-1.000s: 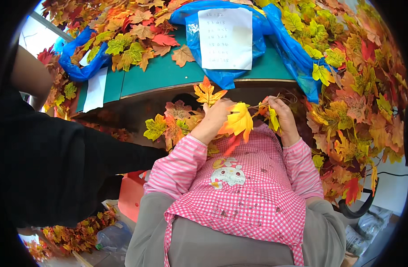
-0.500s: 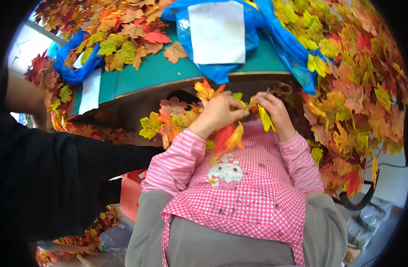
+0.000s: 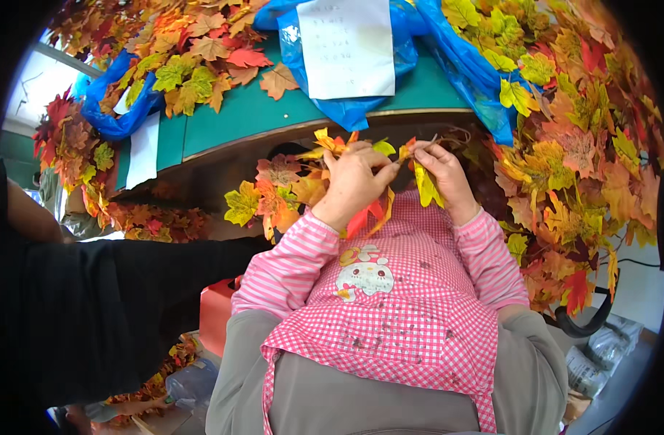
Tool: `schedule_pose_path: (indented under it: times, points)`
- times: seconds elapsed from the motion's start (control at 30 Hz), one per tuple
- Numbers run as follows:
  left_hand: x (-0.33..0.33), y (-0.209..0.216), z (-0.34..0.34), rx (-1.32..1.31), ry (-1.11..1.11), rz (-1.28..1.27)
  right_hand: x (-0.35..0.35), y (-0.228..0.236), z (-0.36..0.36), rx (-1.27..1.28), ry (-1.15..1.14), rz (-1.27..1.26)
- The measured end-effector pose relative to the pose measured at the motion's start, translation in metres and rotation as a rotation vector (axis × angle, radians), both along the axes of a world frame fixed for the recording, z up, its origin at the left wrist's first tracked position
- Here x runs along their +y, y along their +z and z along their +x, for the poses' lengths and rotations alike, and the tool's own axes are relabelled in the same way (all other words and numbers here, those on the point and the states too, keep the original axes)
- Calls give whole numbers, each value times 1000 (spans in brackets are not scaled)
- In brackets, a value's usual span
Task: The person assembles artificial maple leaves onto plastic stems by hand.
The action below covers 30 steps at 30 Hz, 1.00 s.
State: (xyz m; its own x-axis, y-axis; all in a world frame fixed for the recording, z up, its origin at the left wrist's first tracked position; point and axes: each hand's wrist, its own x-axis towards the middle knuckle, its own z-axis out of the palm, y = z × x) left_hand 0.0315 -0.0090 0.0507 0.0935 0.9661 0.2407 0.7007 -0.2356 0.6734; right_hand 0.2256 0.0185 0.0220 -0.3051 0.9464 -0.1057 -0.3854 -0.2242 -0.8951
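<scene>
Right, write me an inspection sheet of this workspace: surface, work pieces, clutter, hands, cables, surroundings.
Surface: green tabletop, carrying a blue plastic bag with a handwritten white sheet over it.
Work pieces: artificial maple leaves, yellow, orange and red.
Clutter: leaf heap at right; clear plastic packaging, lower right.
Hands: left hand closed around leaves; right hand pinching above a yellow leaf.
Cables: thin dark line, probably a cable, far right.
Surroundings: co-worker in black at left.
</scene>
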Motion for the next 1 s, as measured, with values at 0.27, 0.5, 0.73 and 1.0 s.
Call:
schedule_pose_path:
  times: [0.27,0.5,0.73,1.0]
  points:
    - [-5,-7,-2,37,-19,68,-7,3,-6,70,22,-81]
    - [-5,-10,-4,56,-24,78,-7,0,-8,34,57,-110]
    - [-3,-7,-8,-58,-40,-4,-6,-3,-6,-45,-19,-63]
    - [-50,64,-25,498,-71,-48,-6,-13,-3,-175,-17,40]
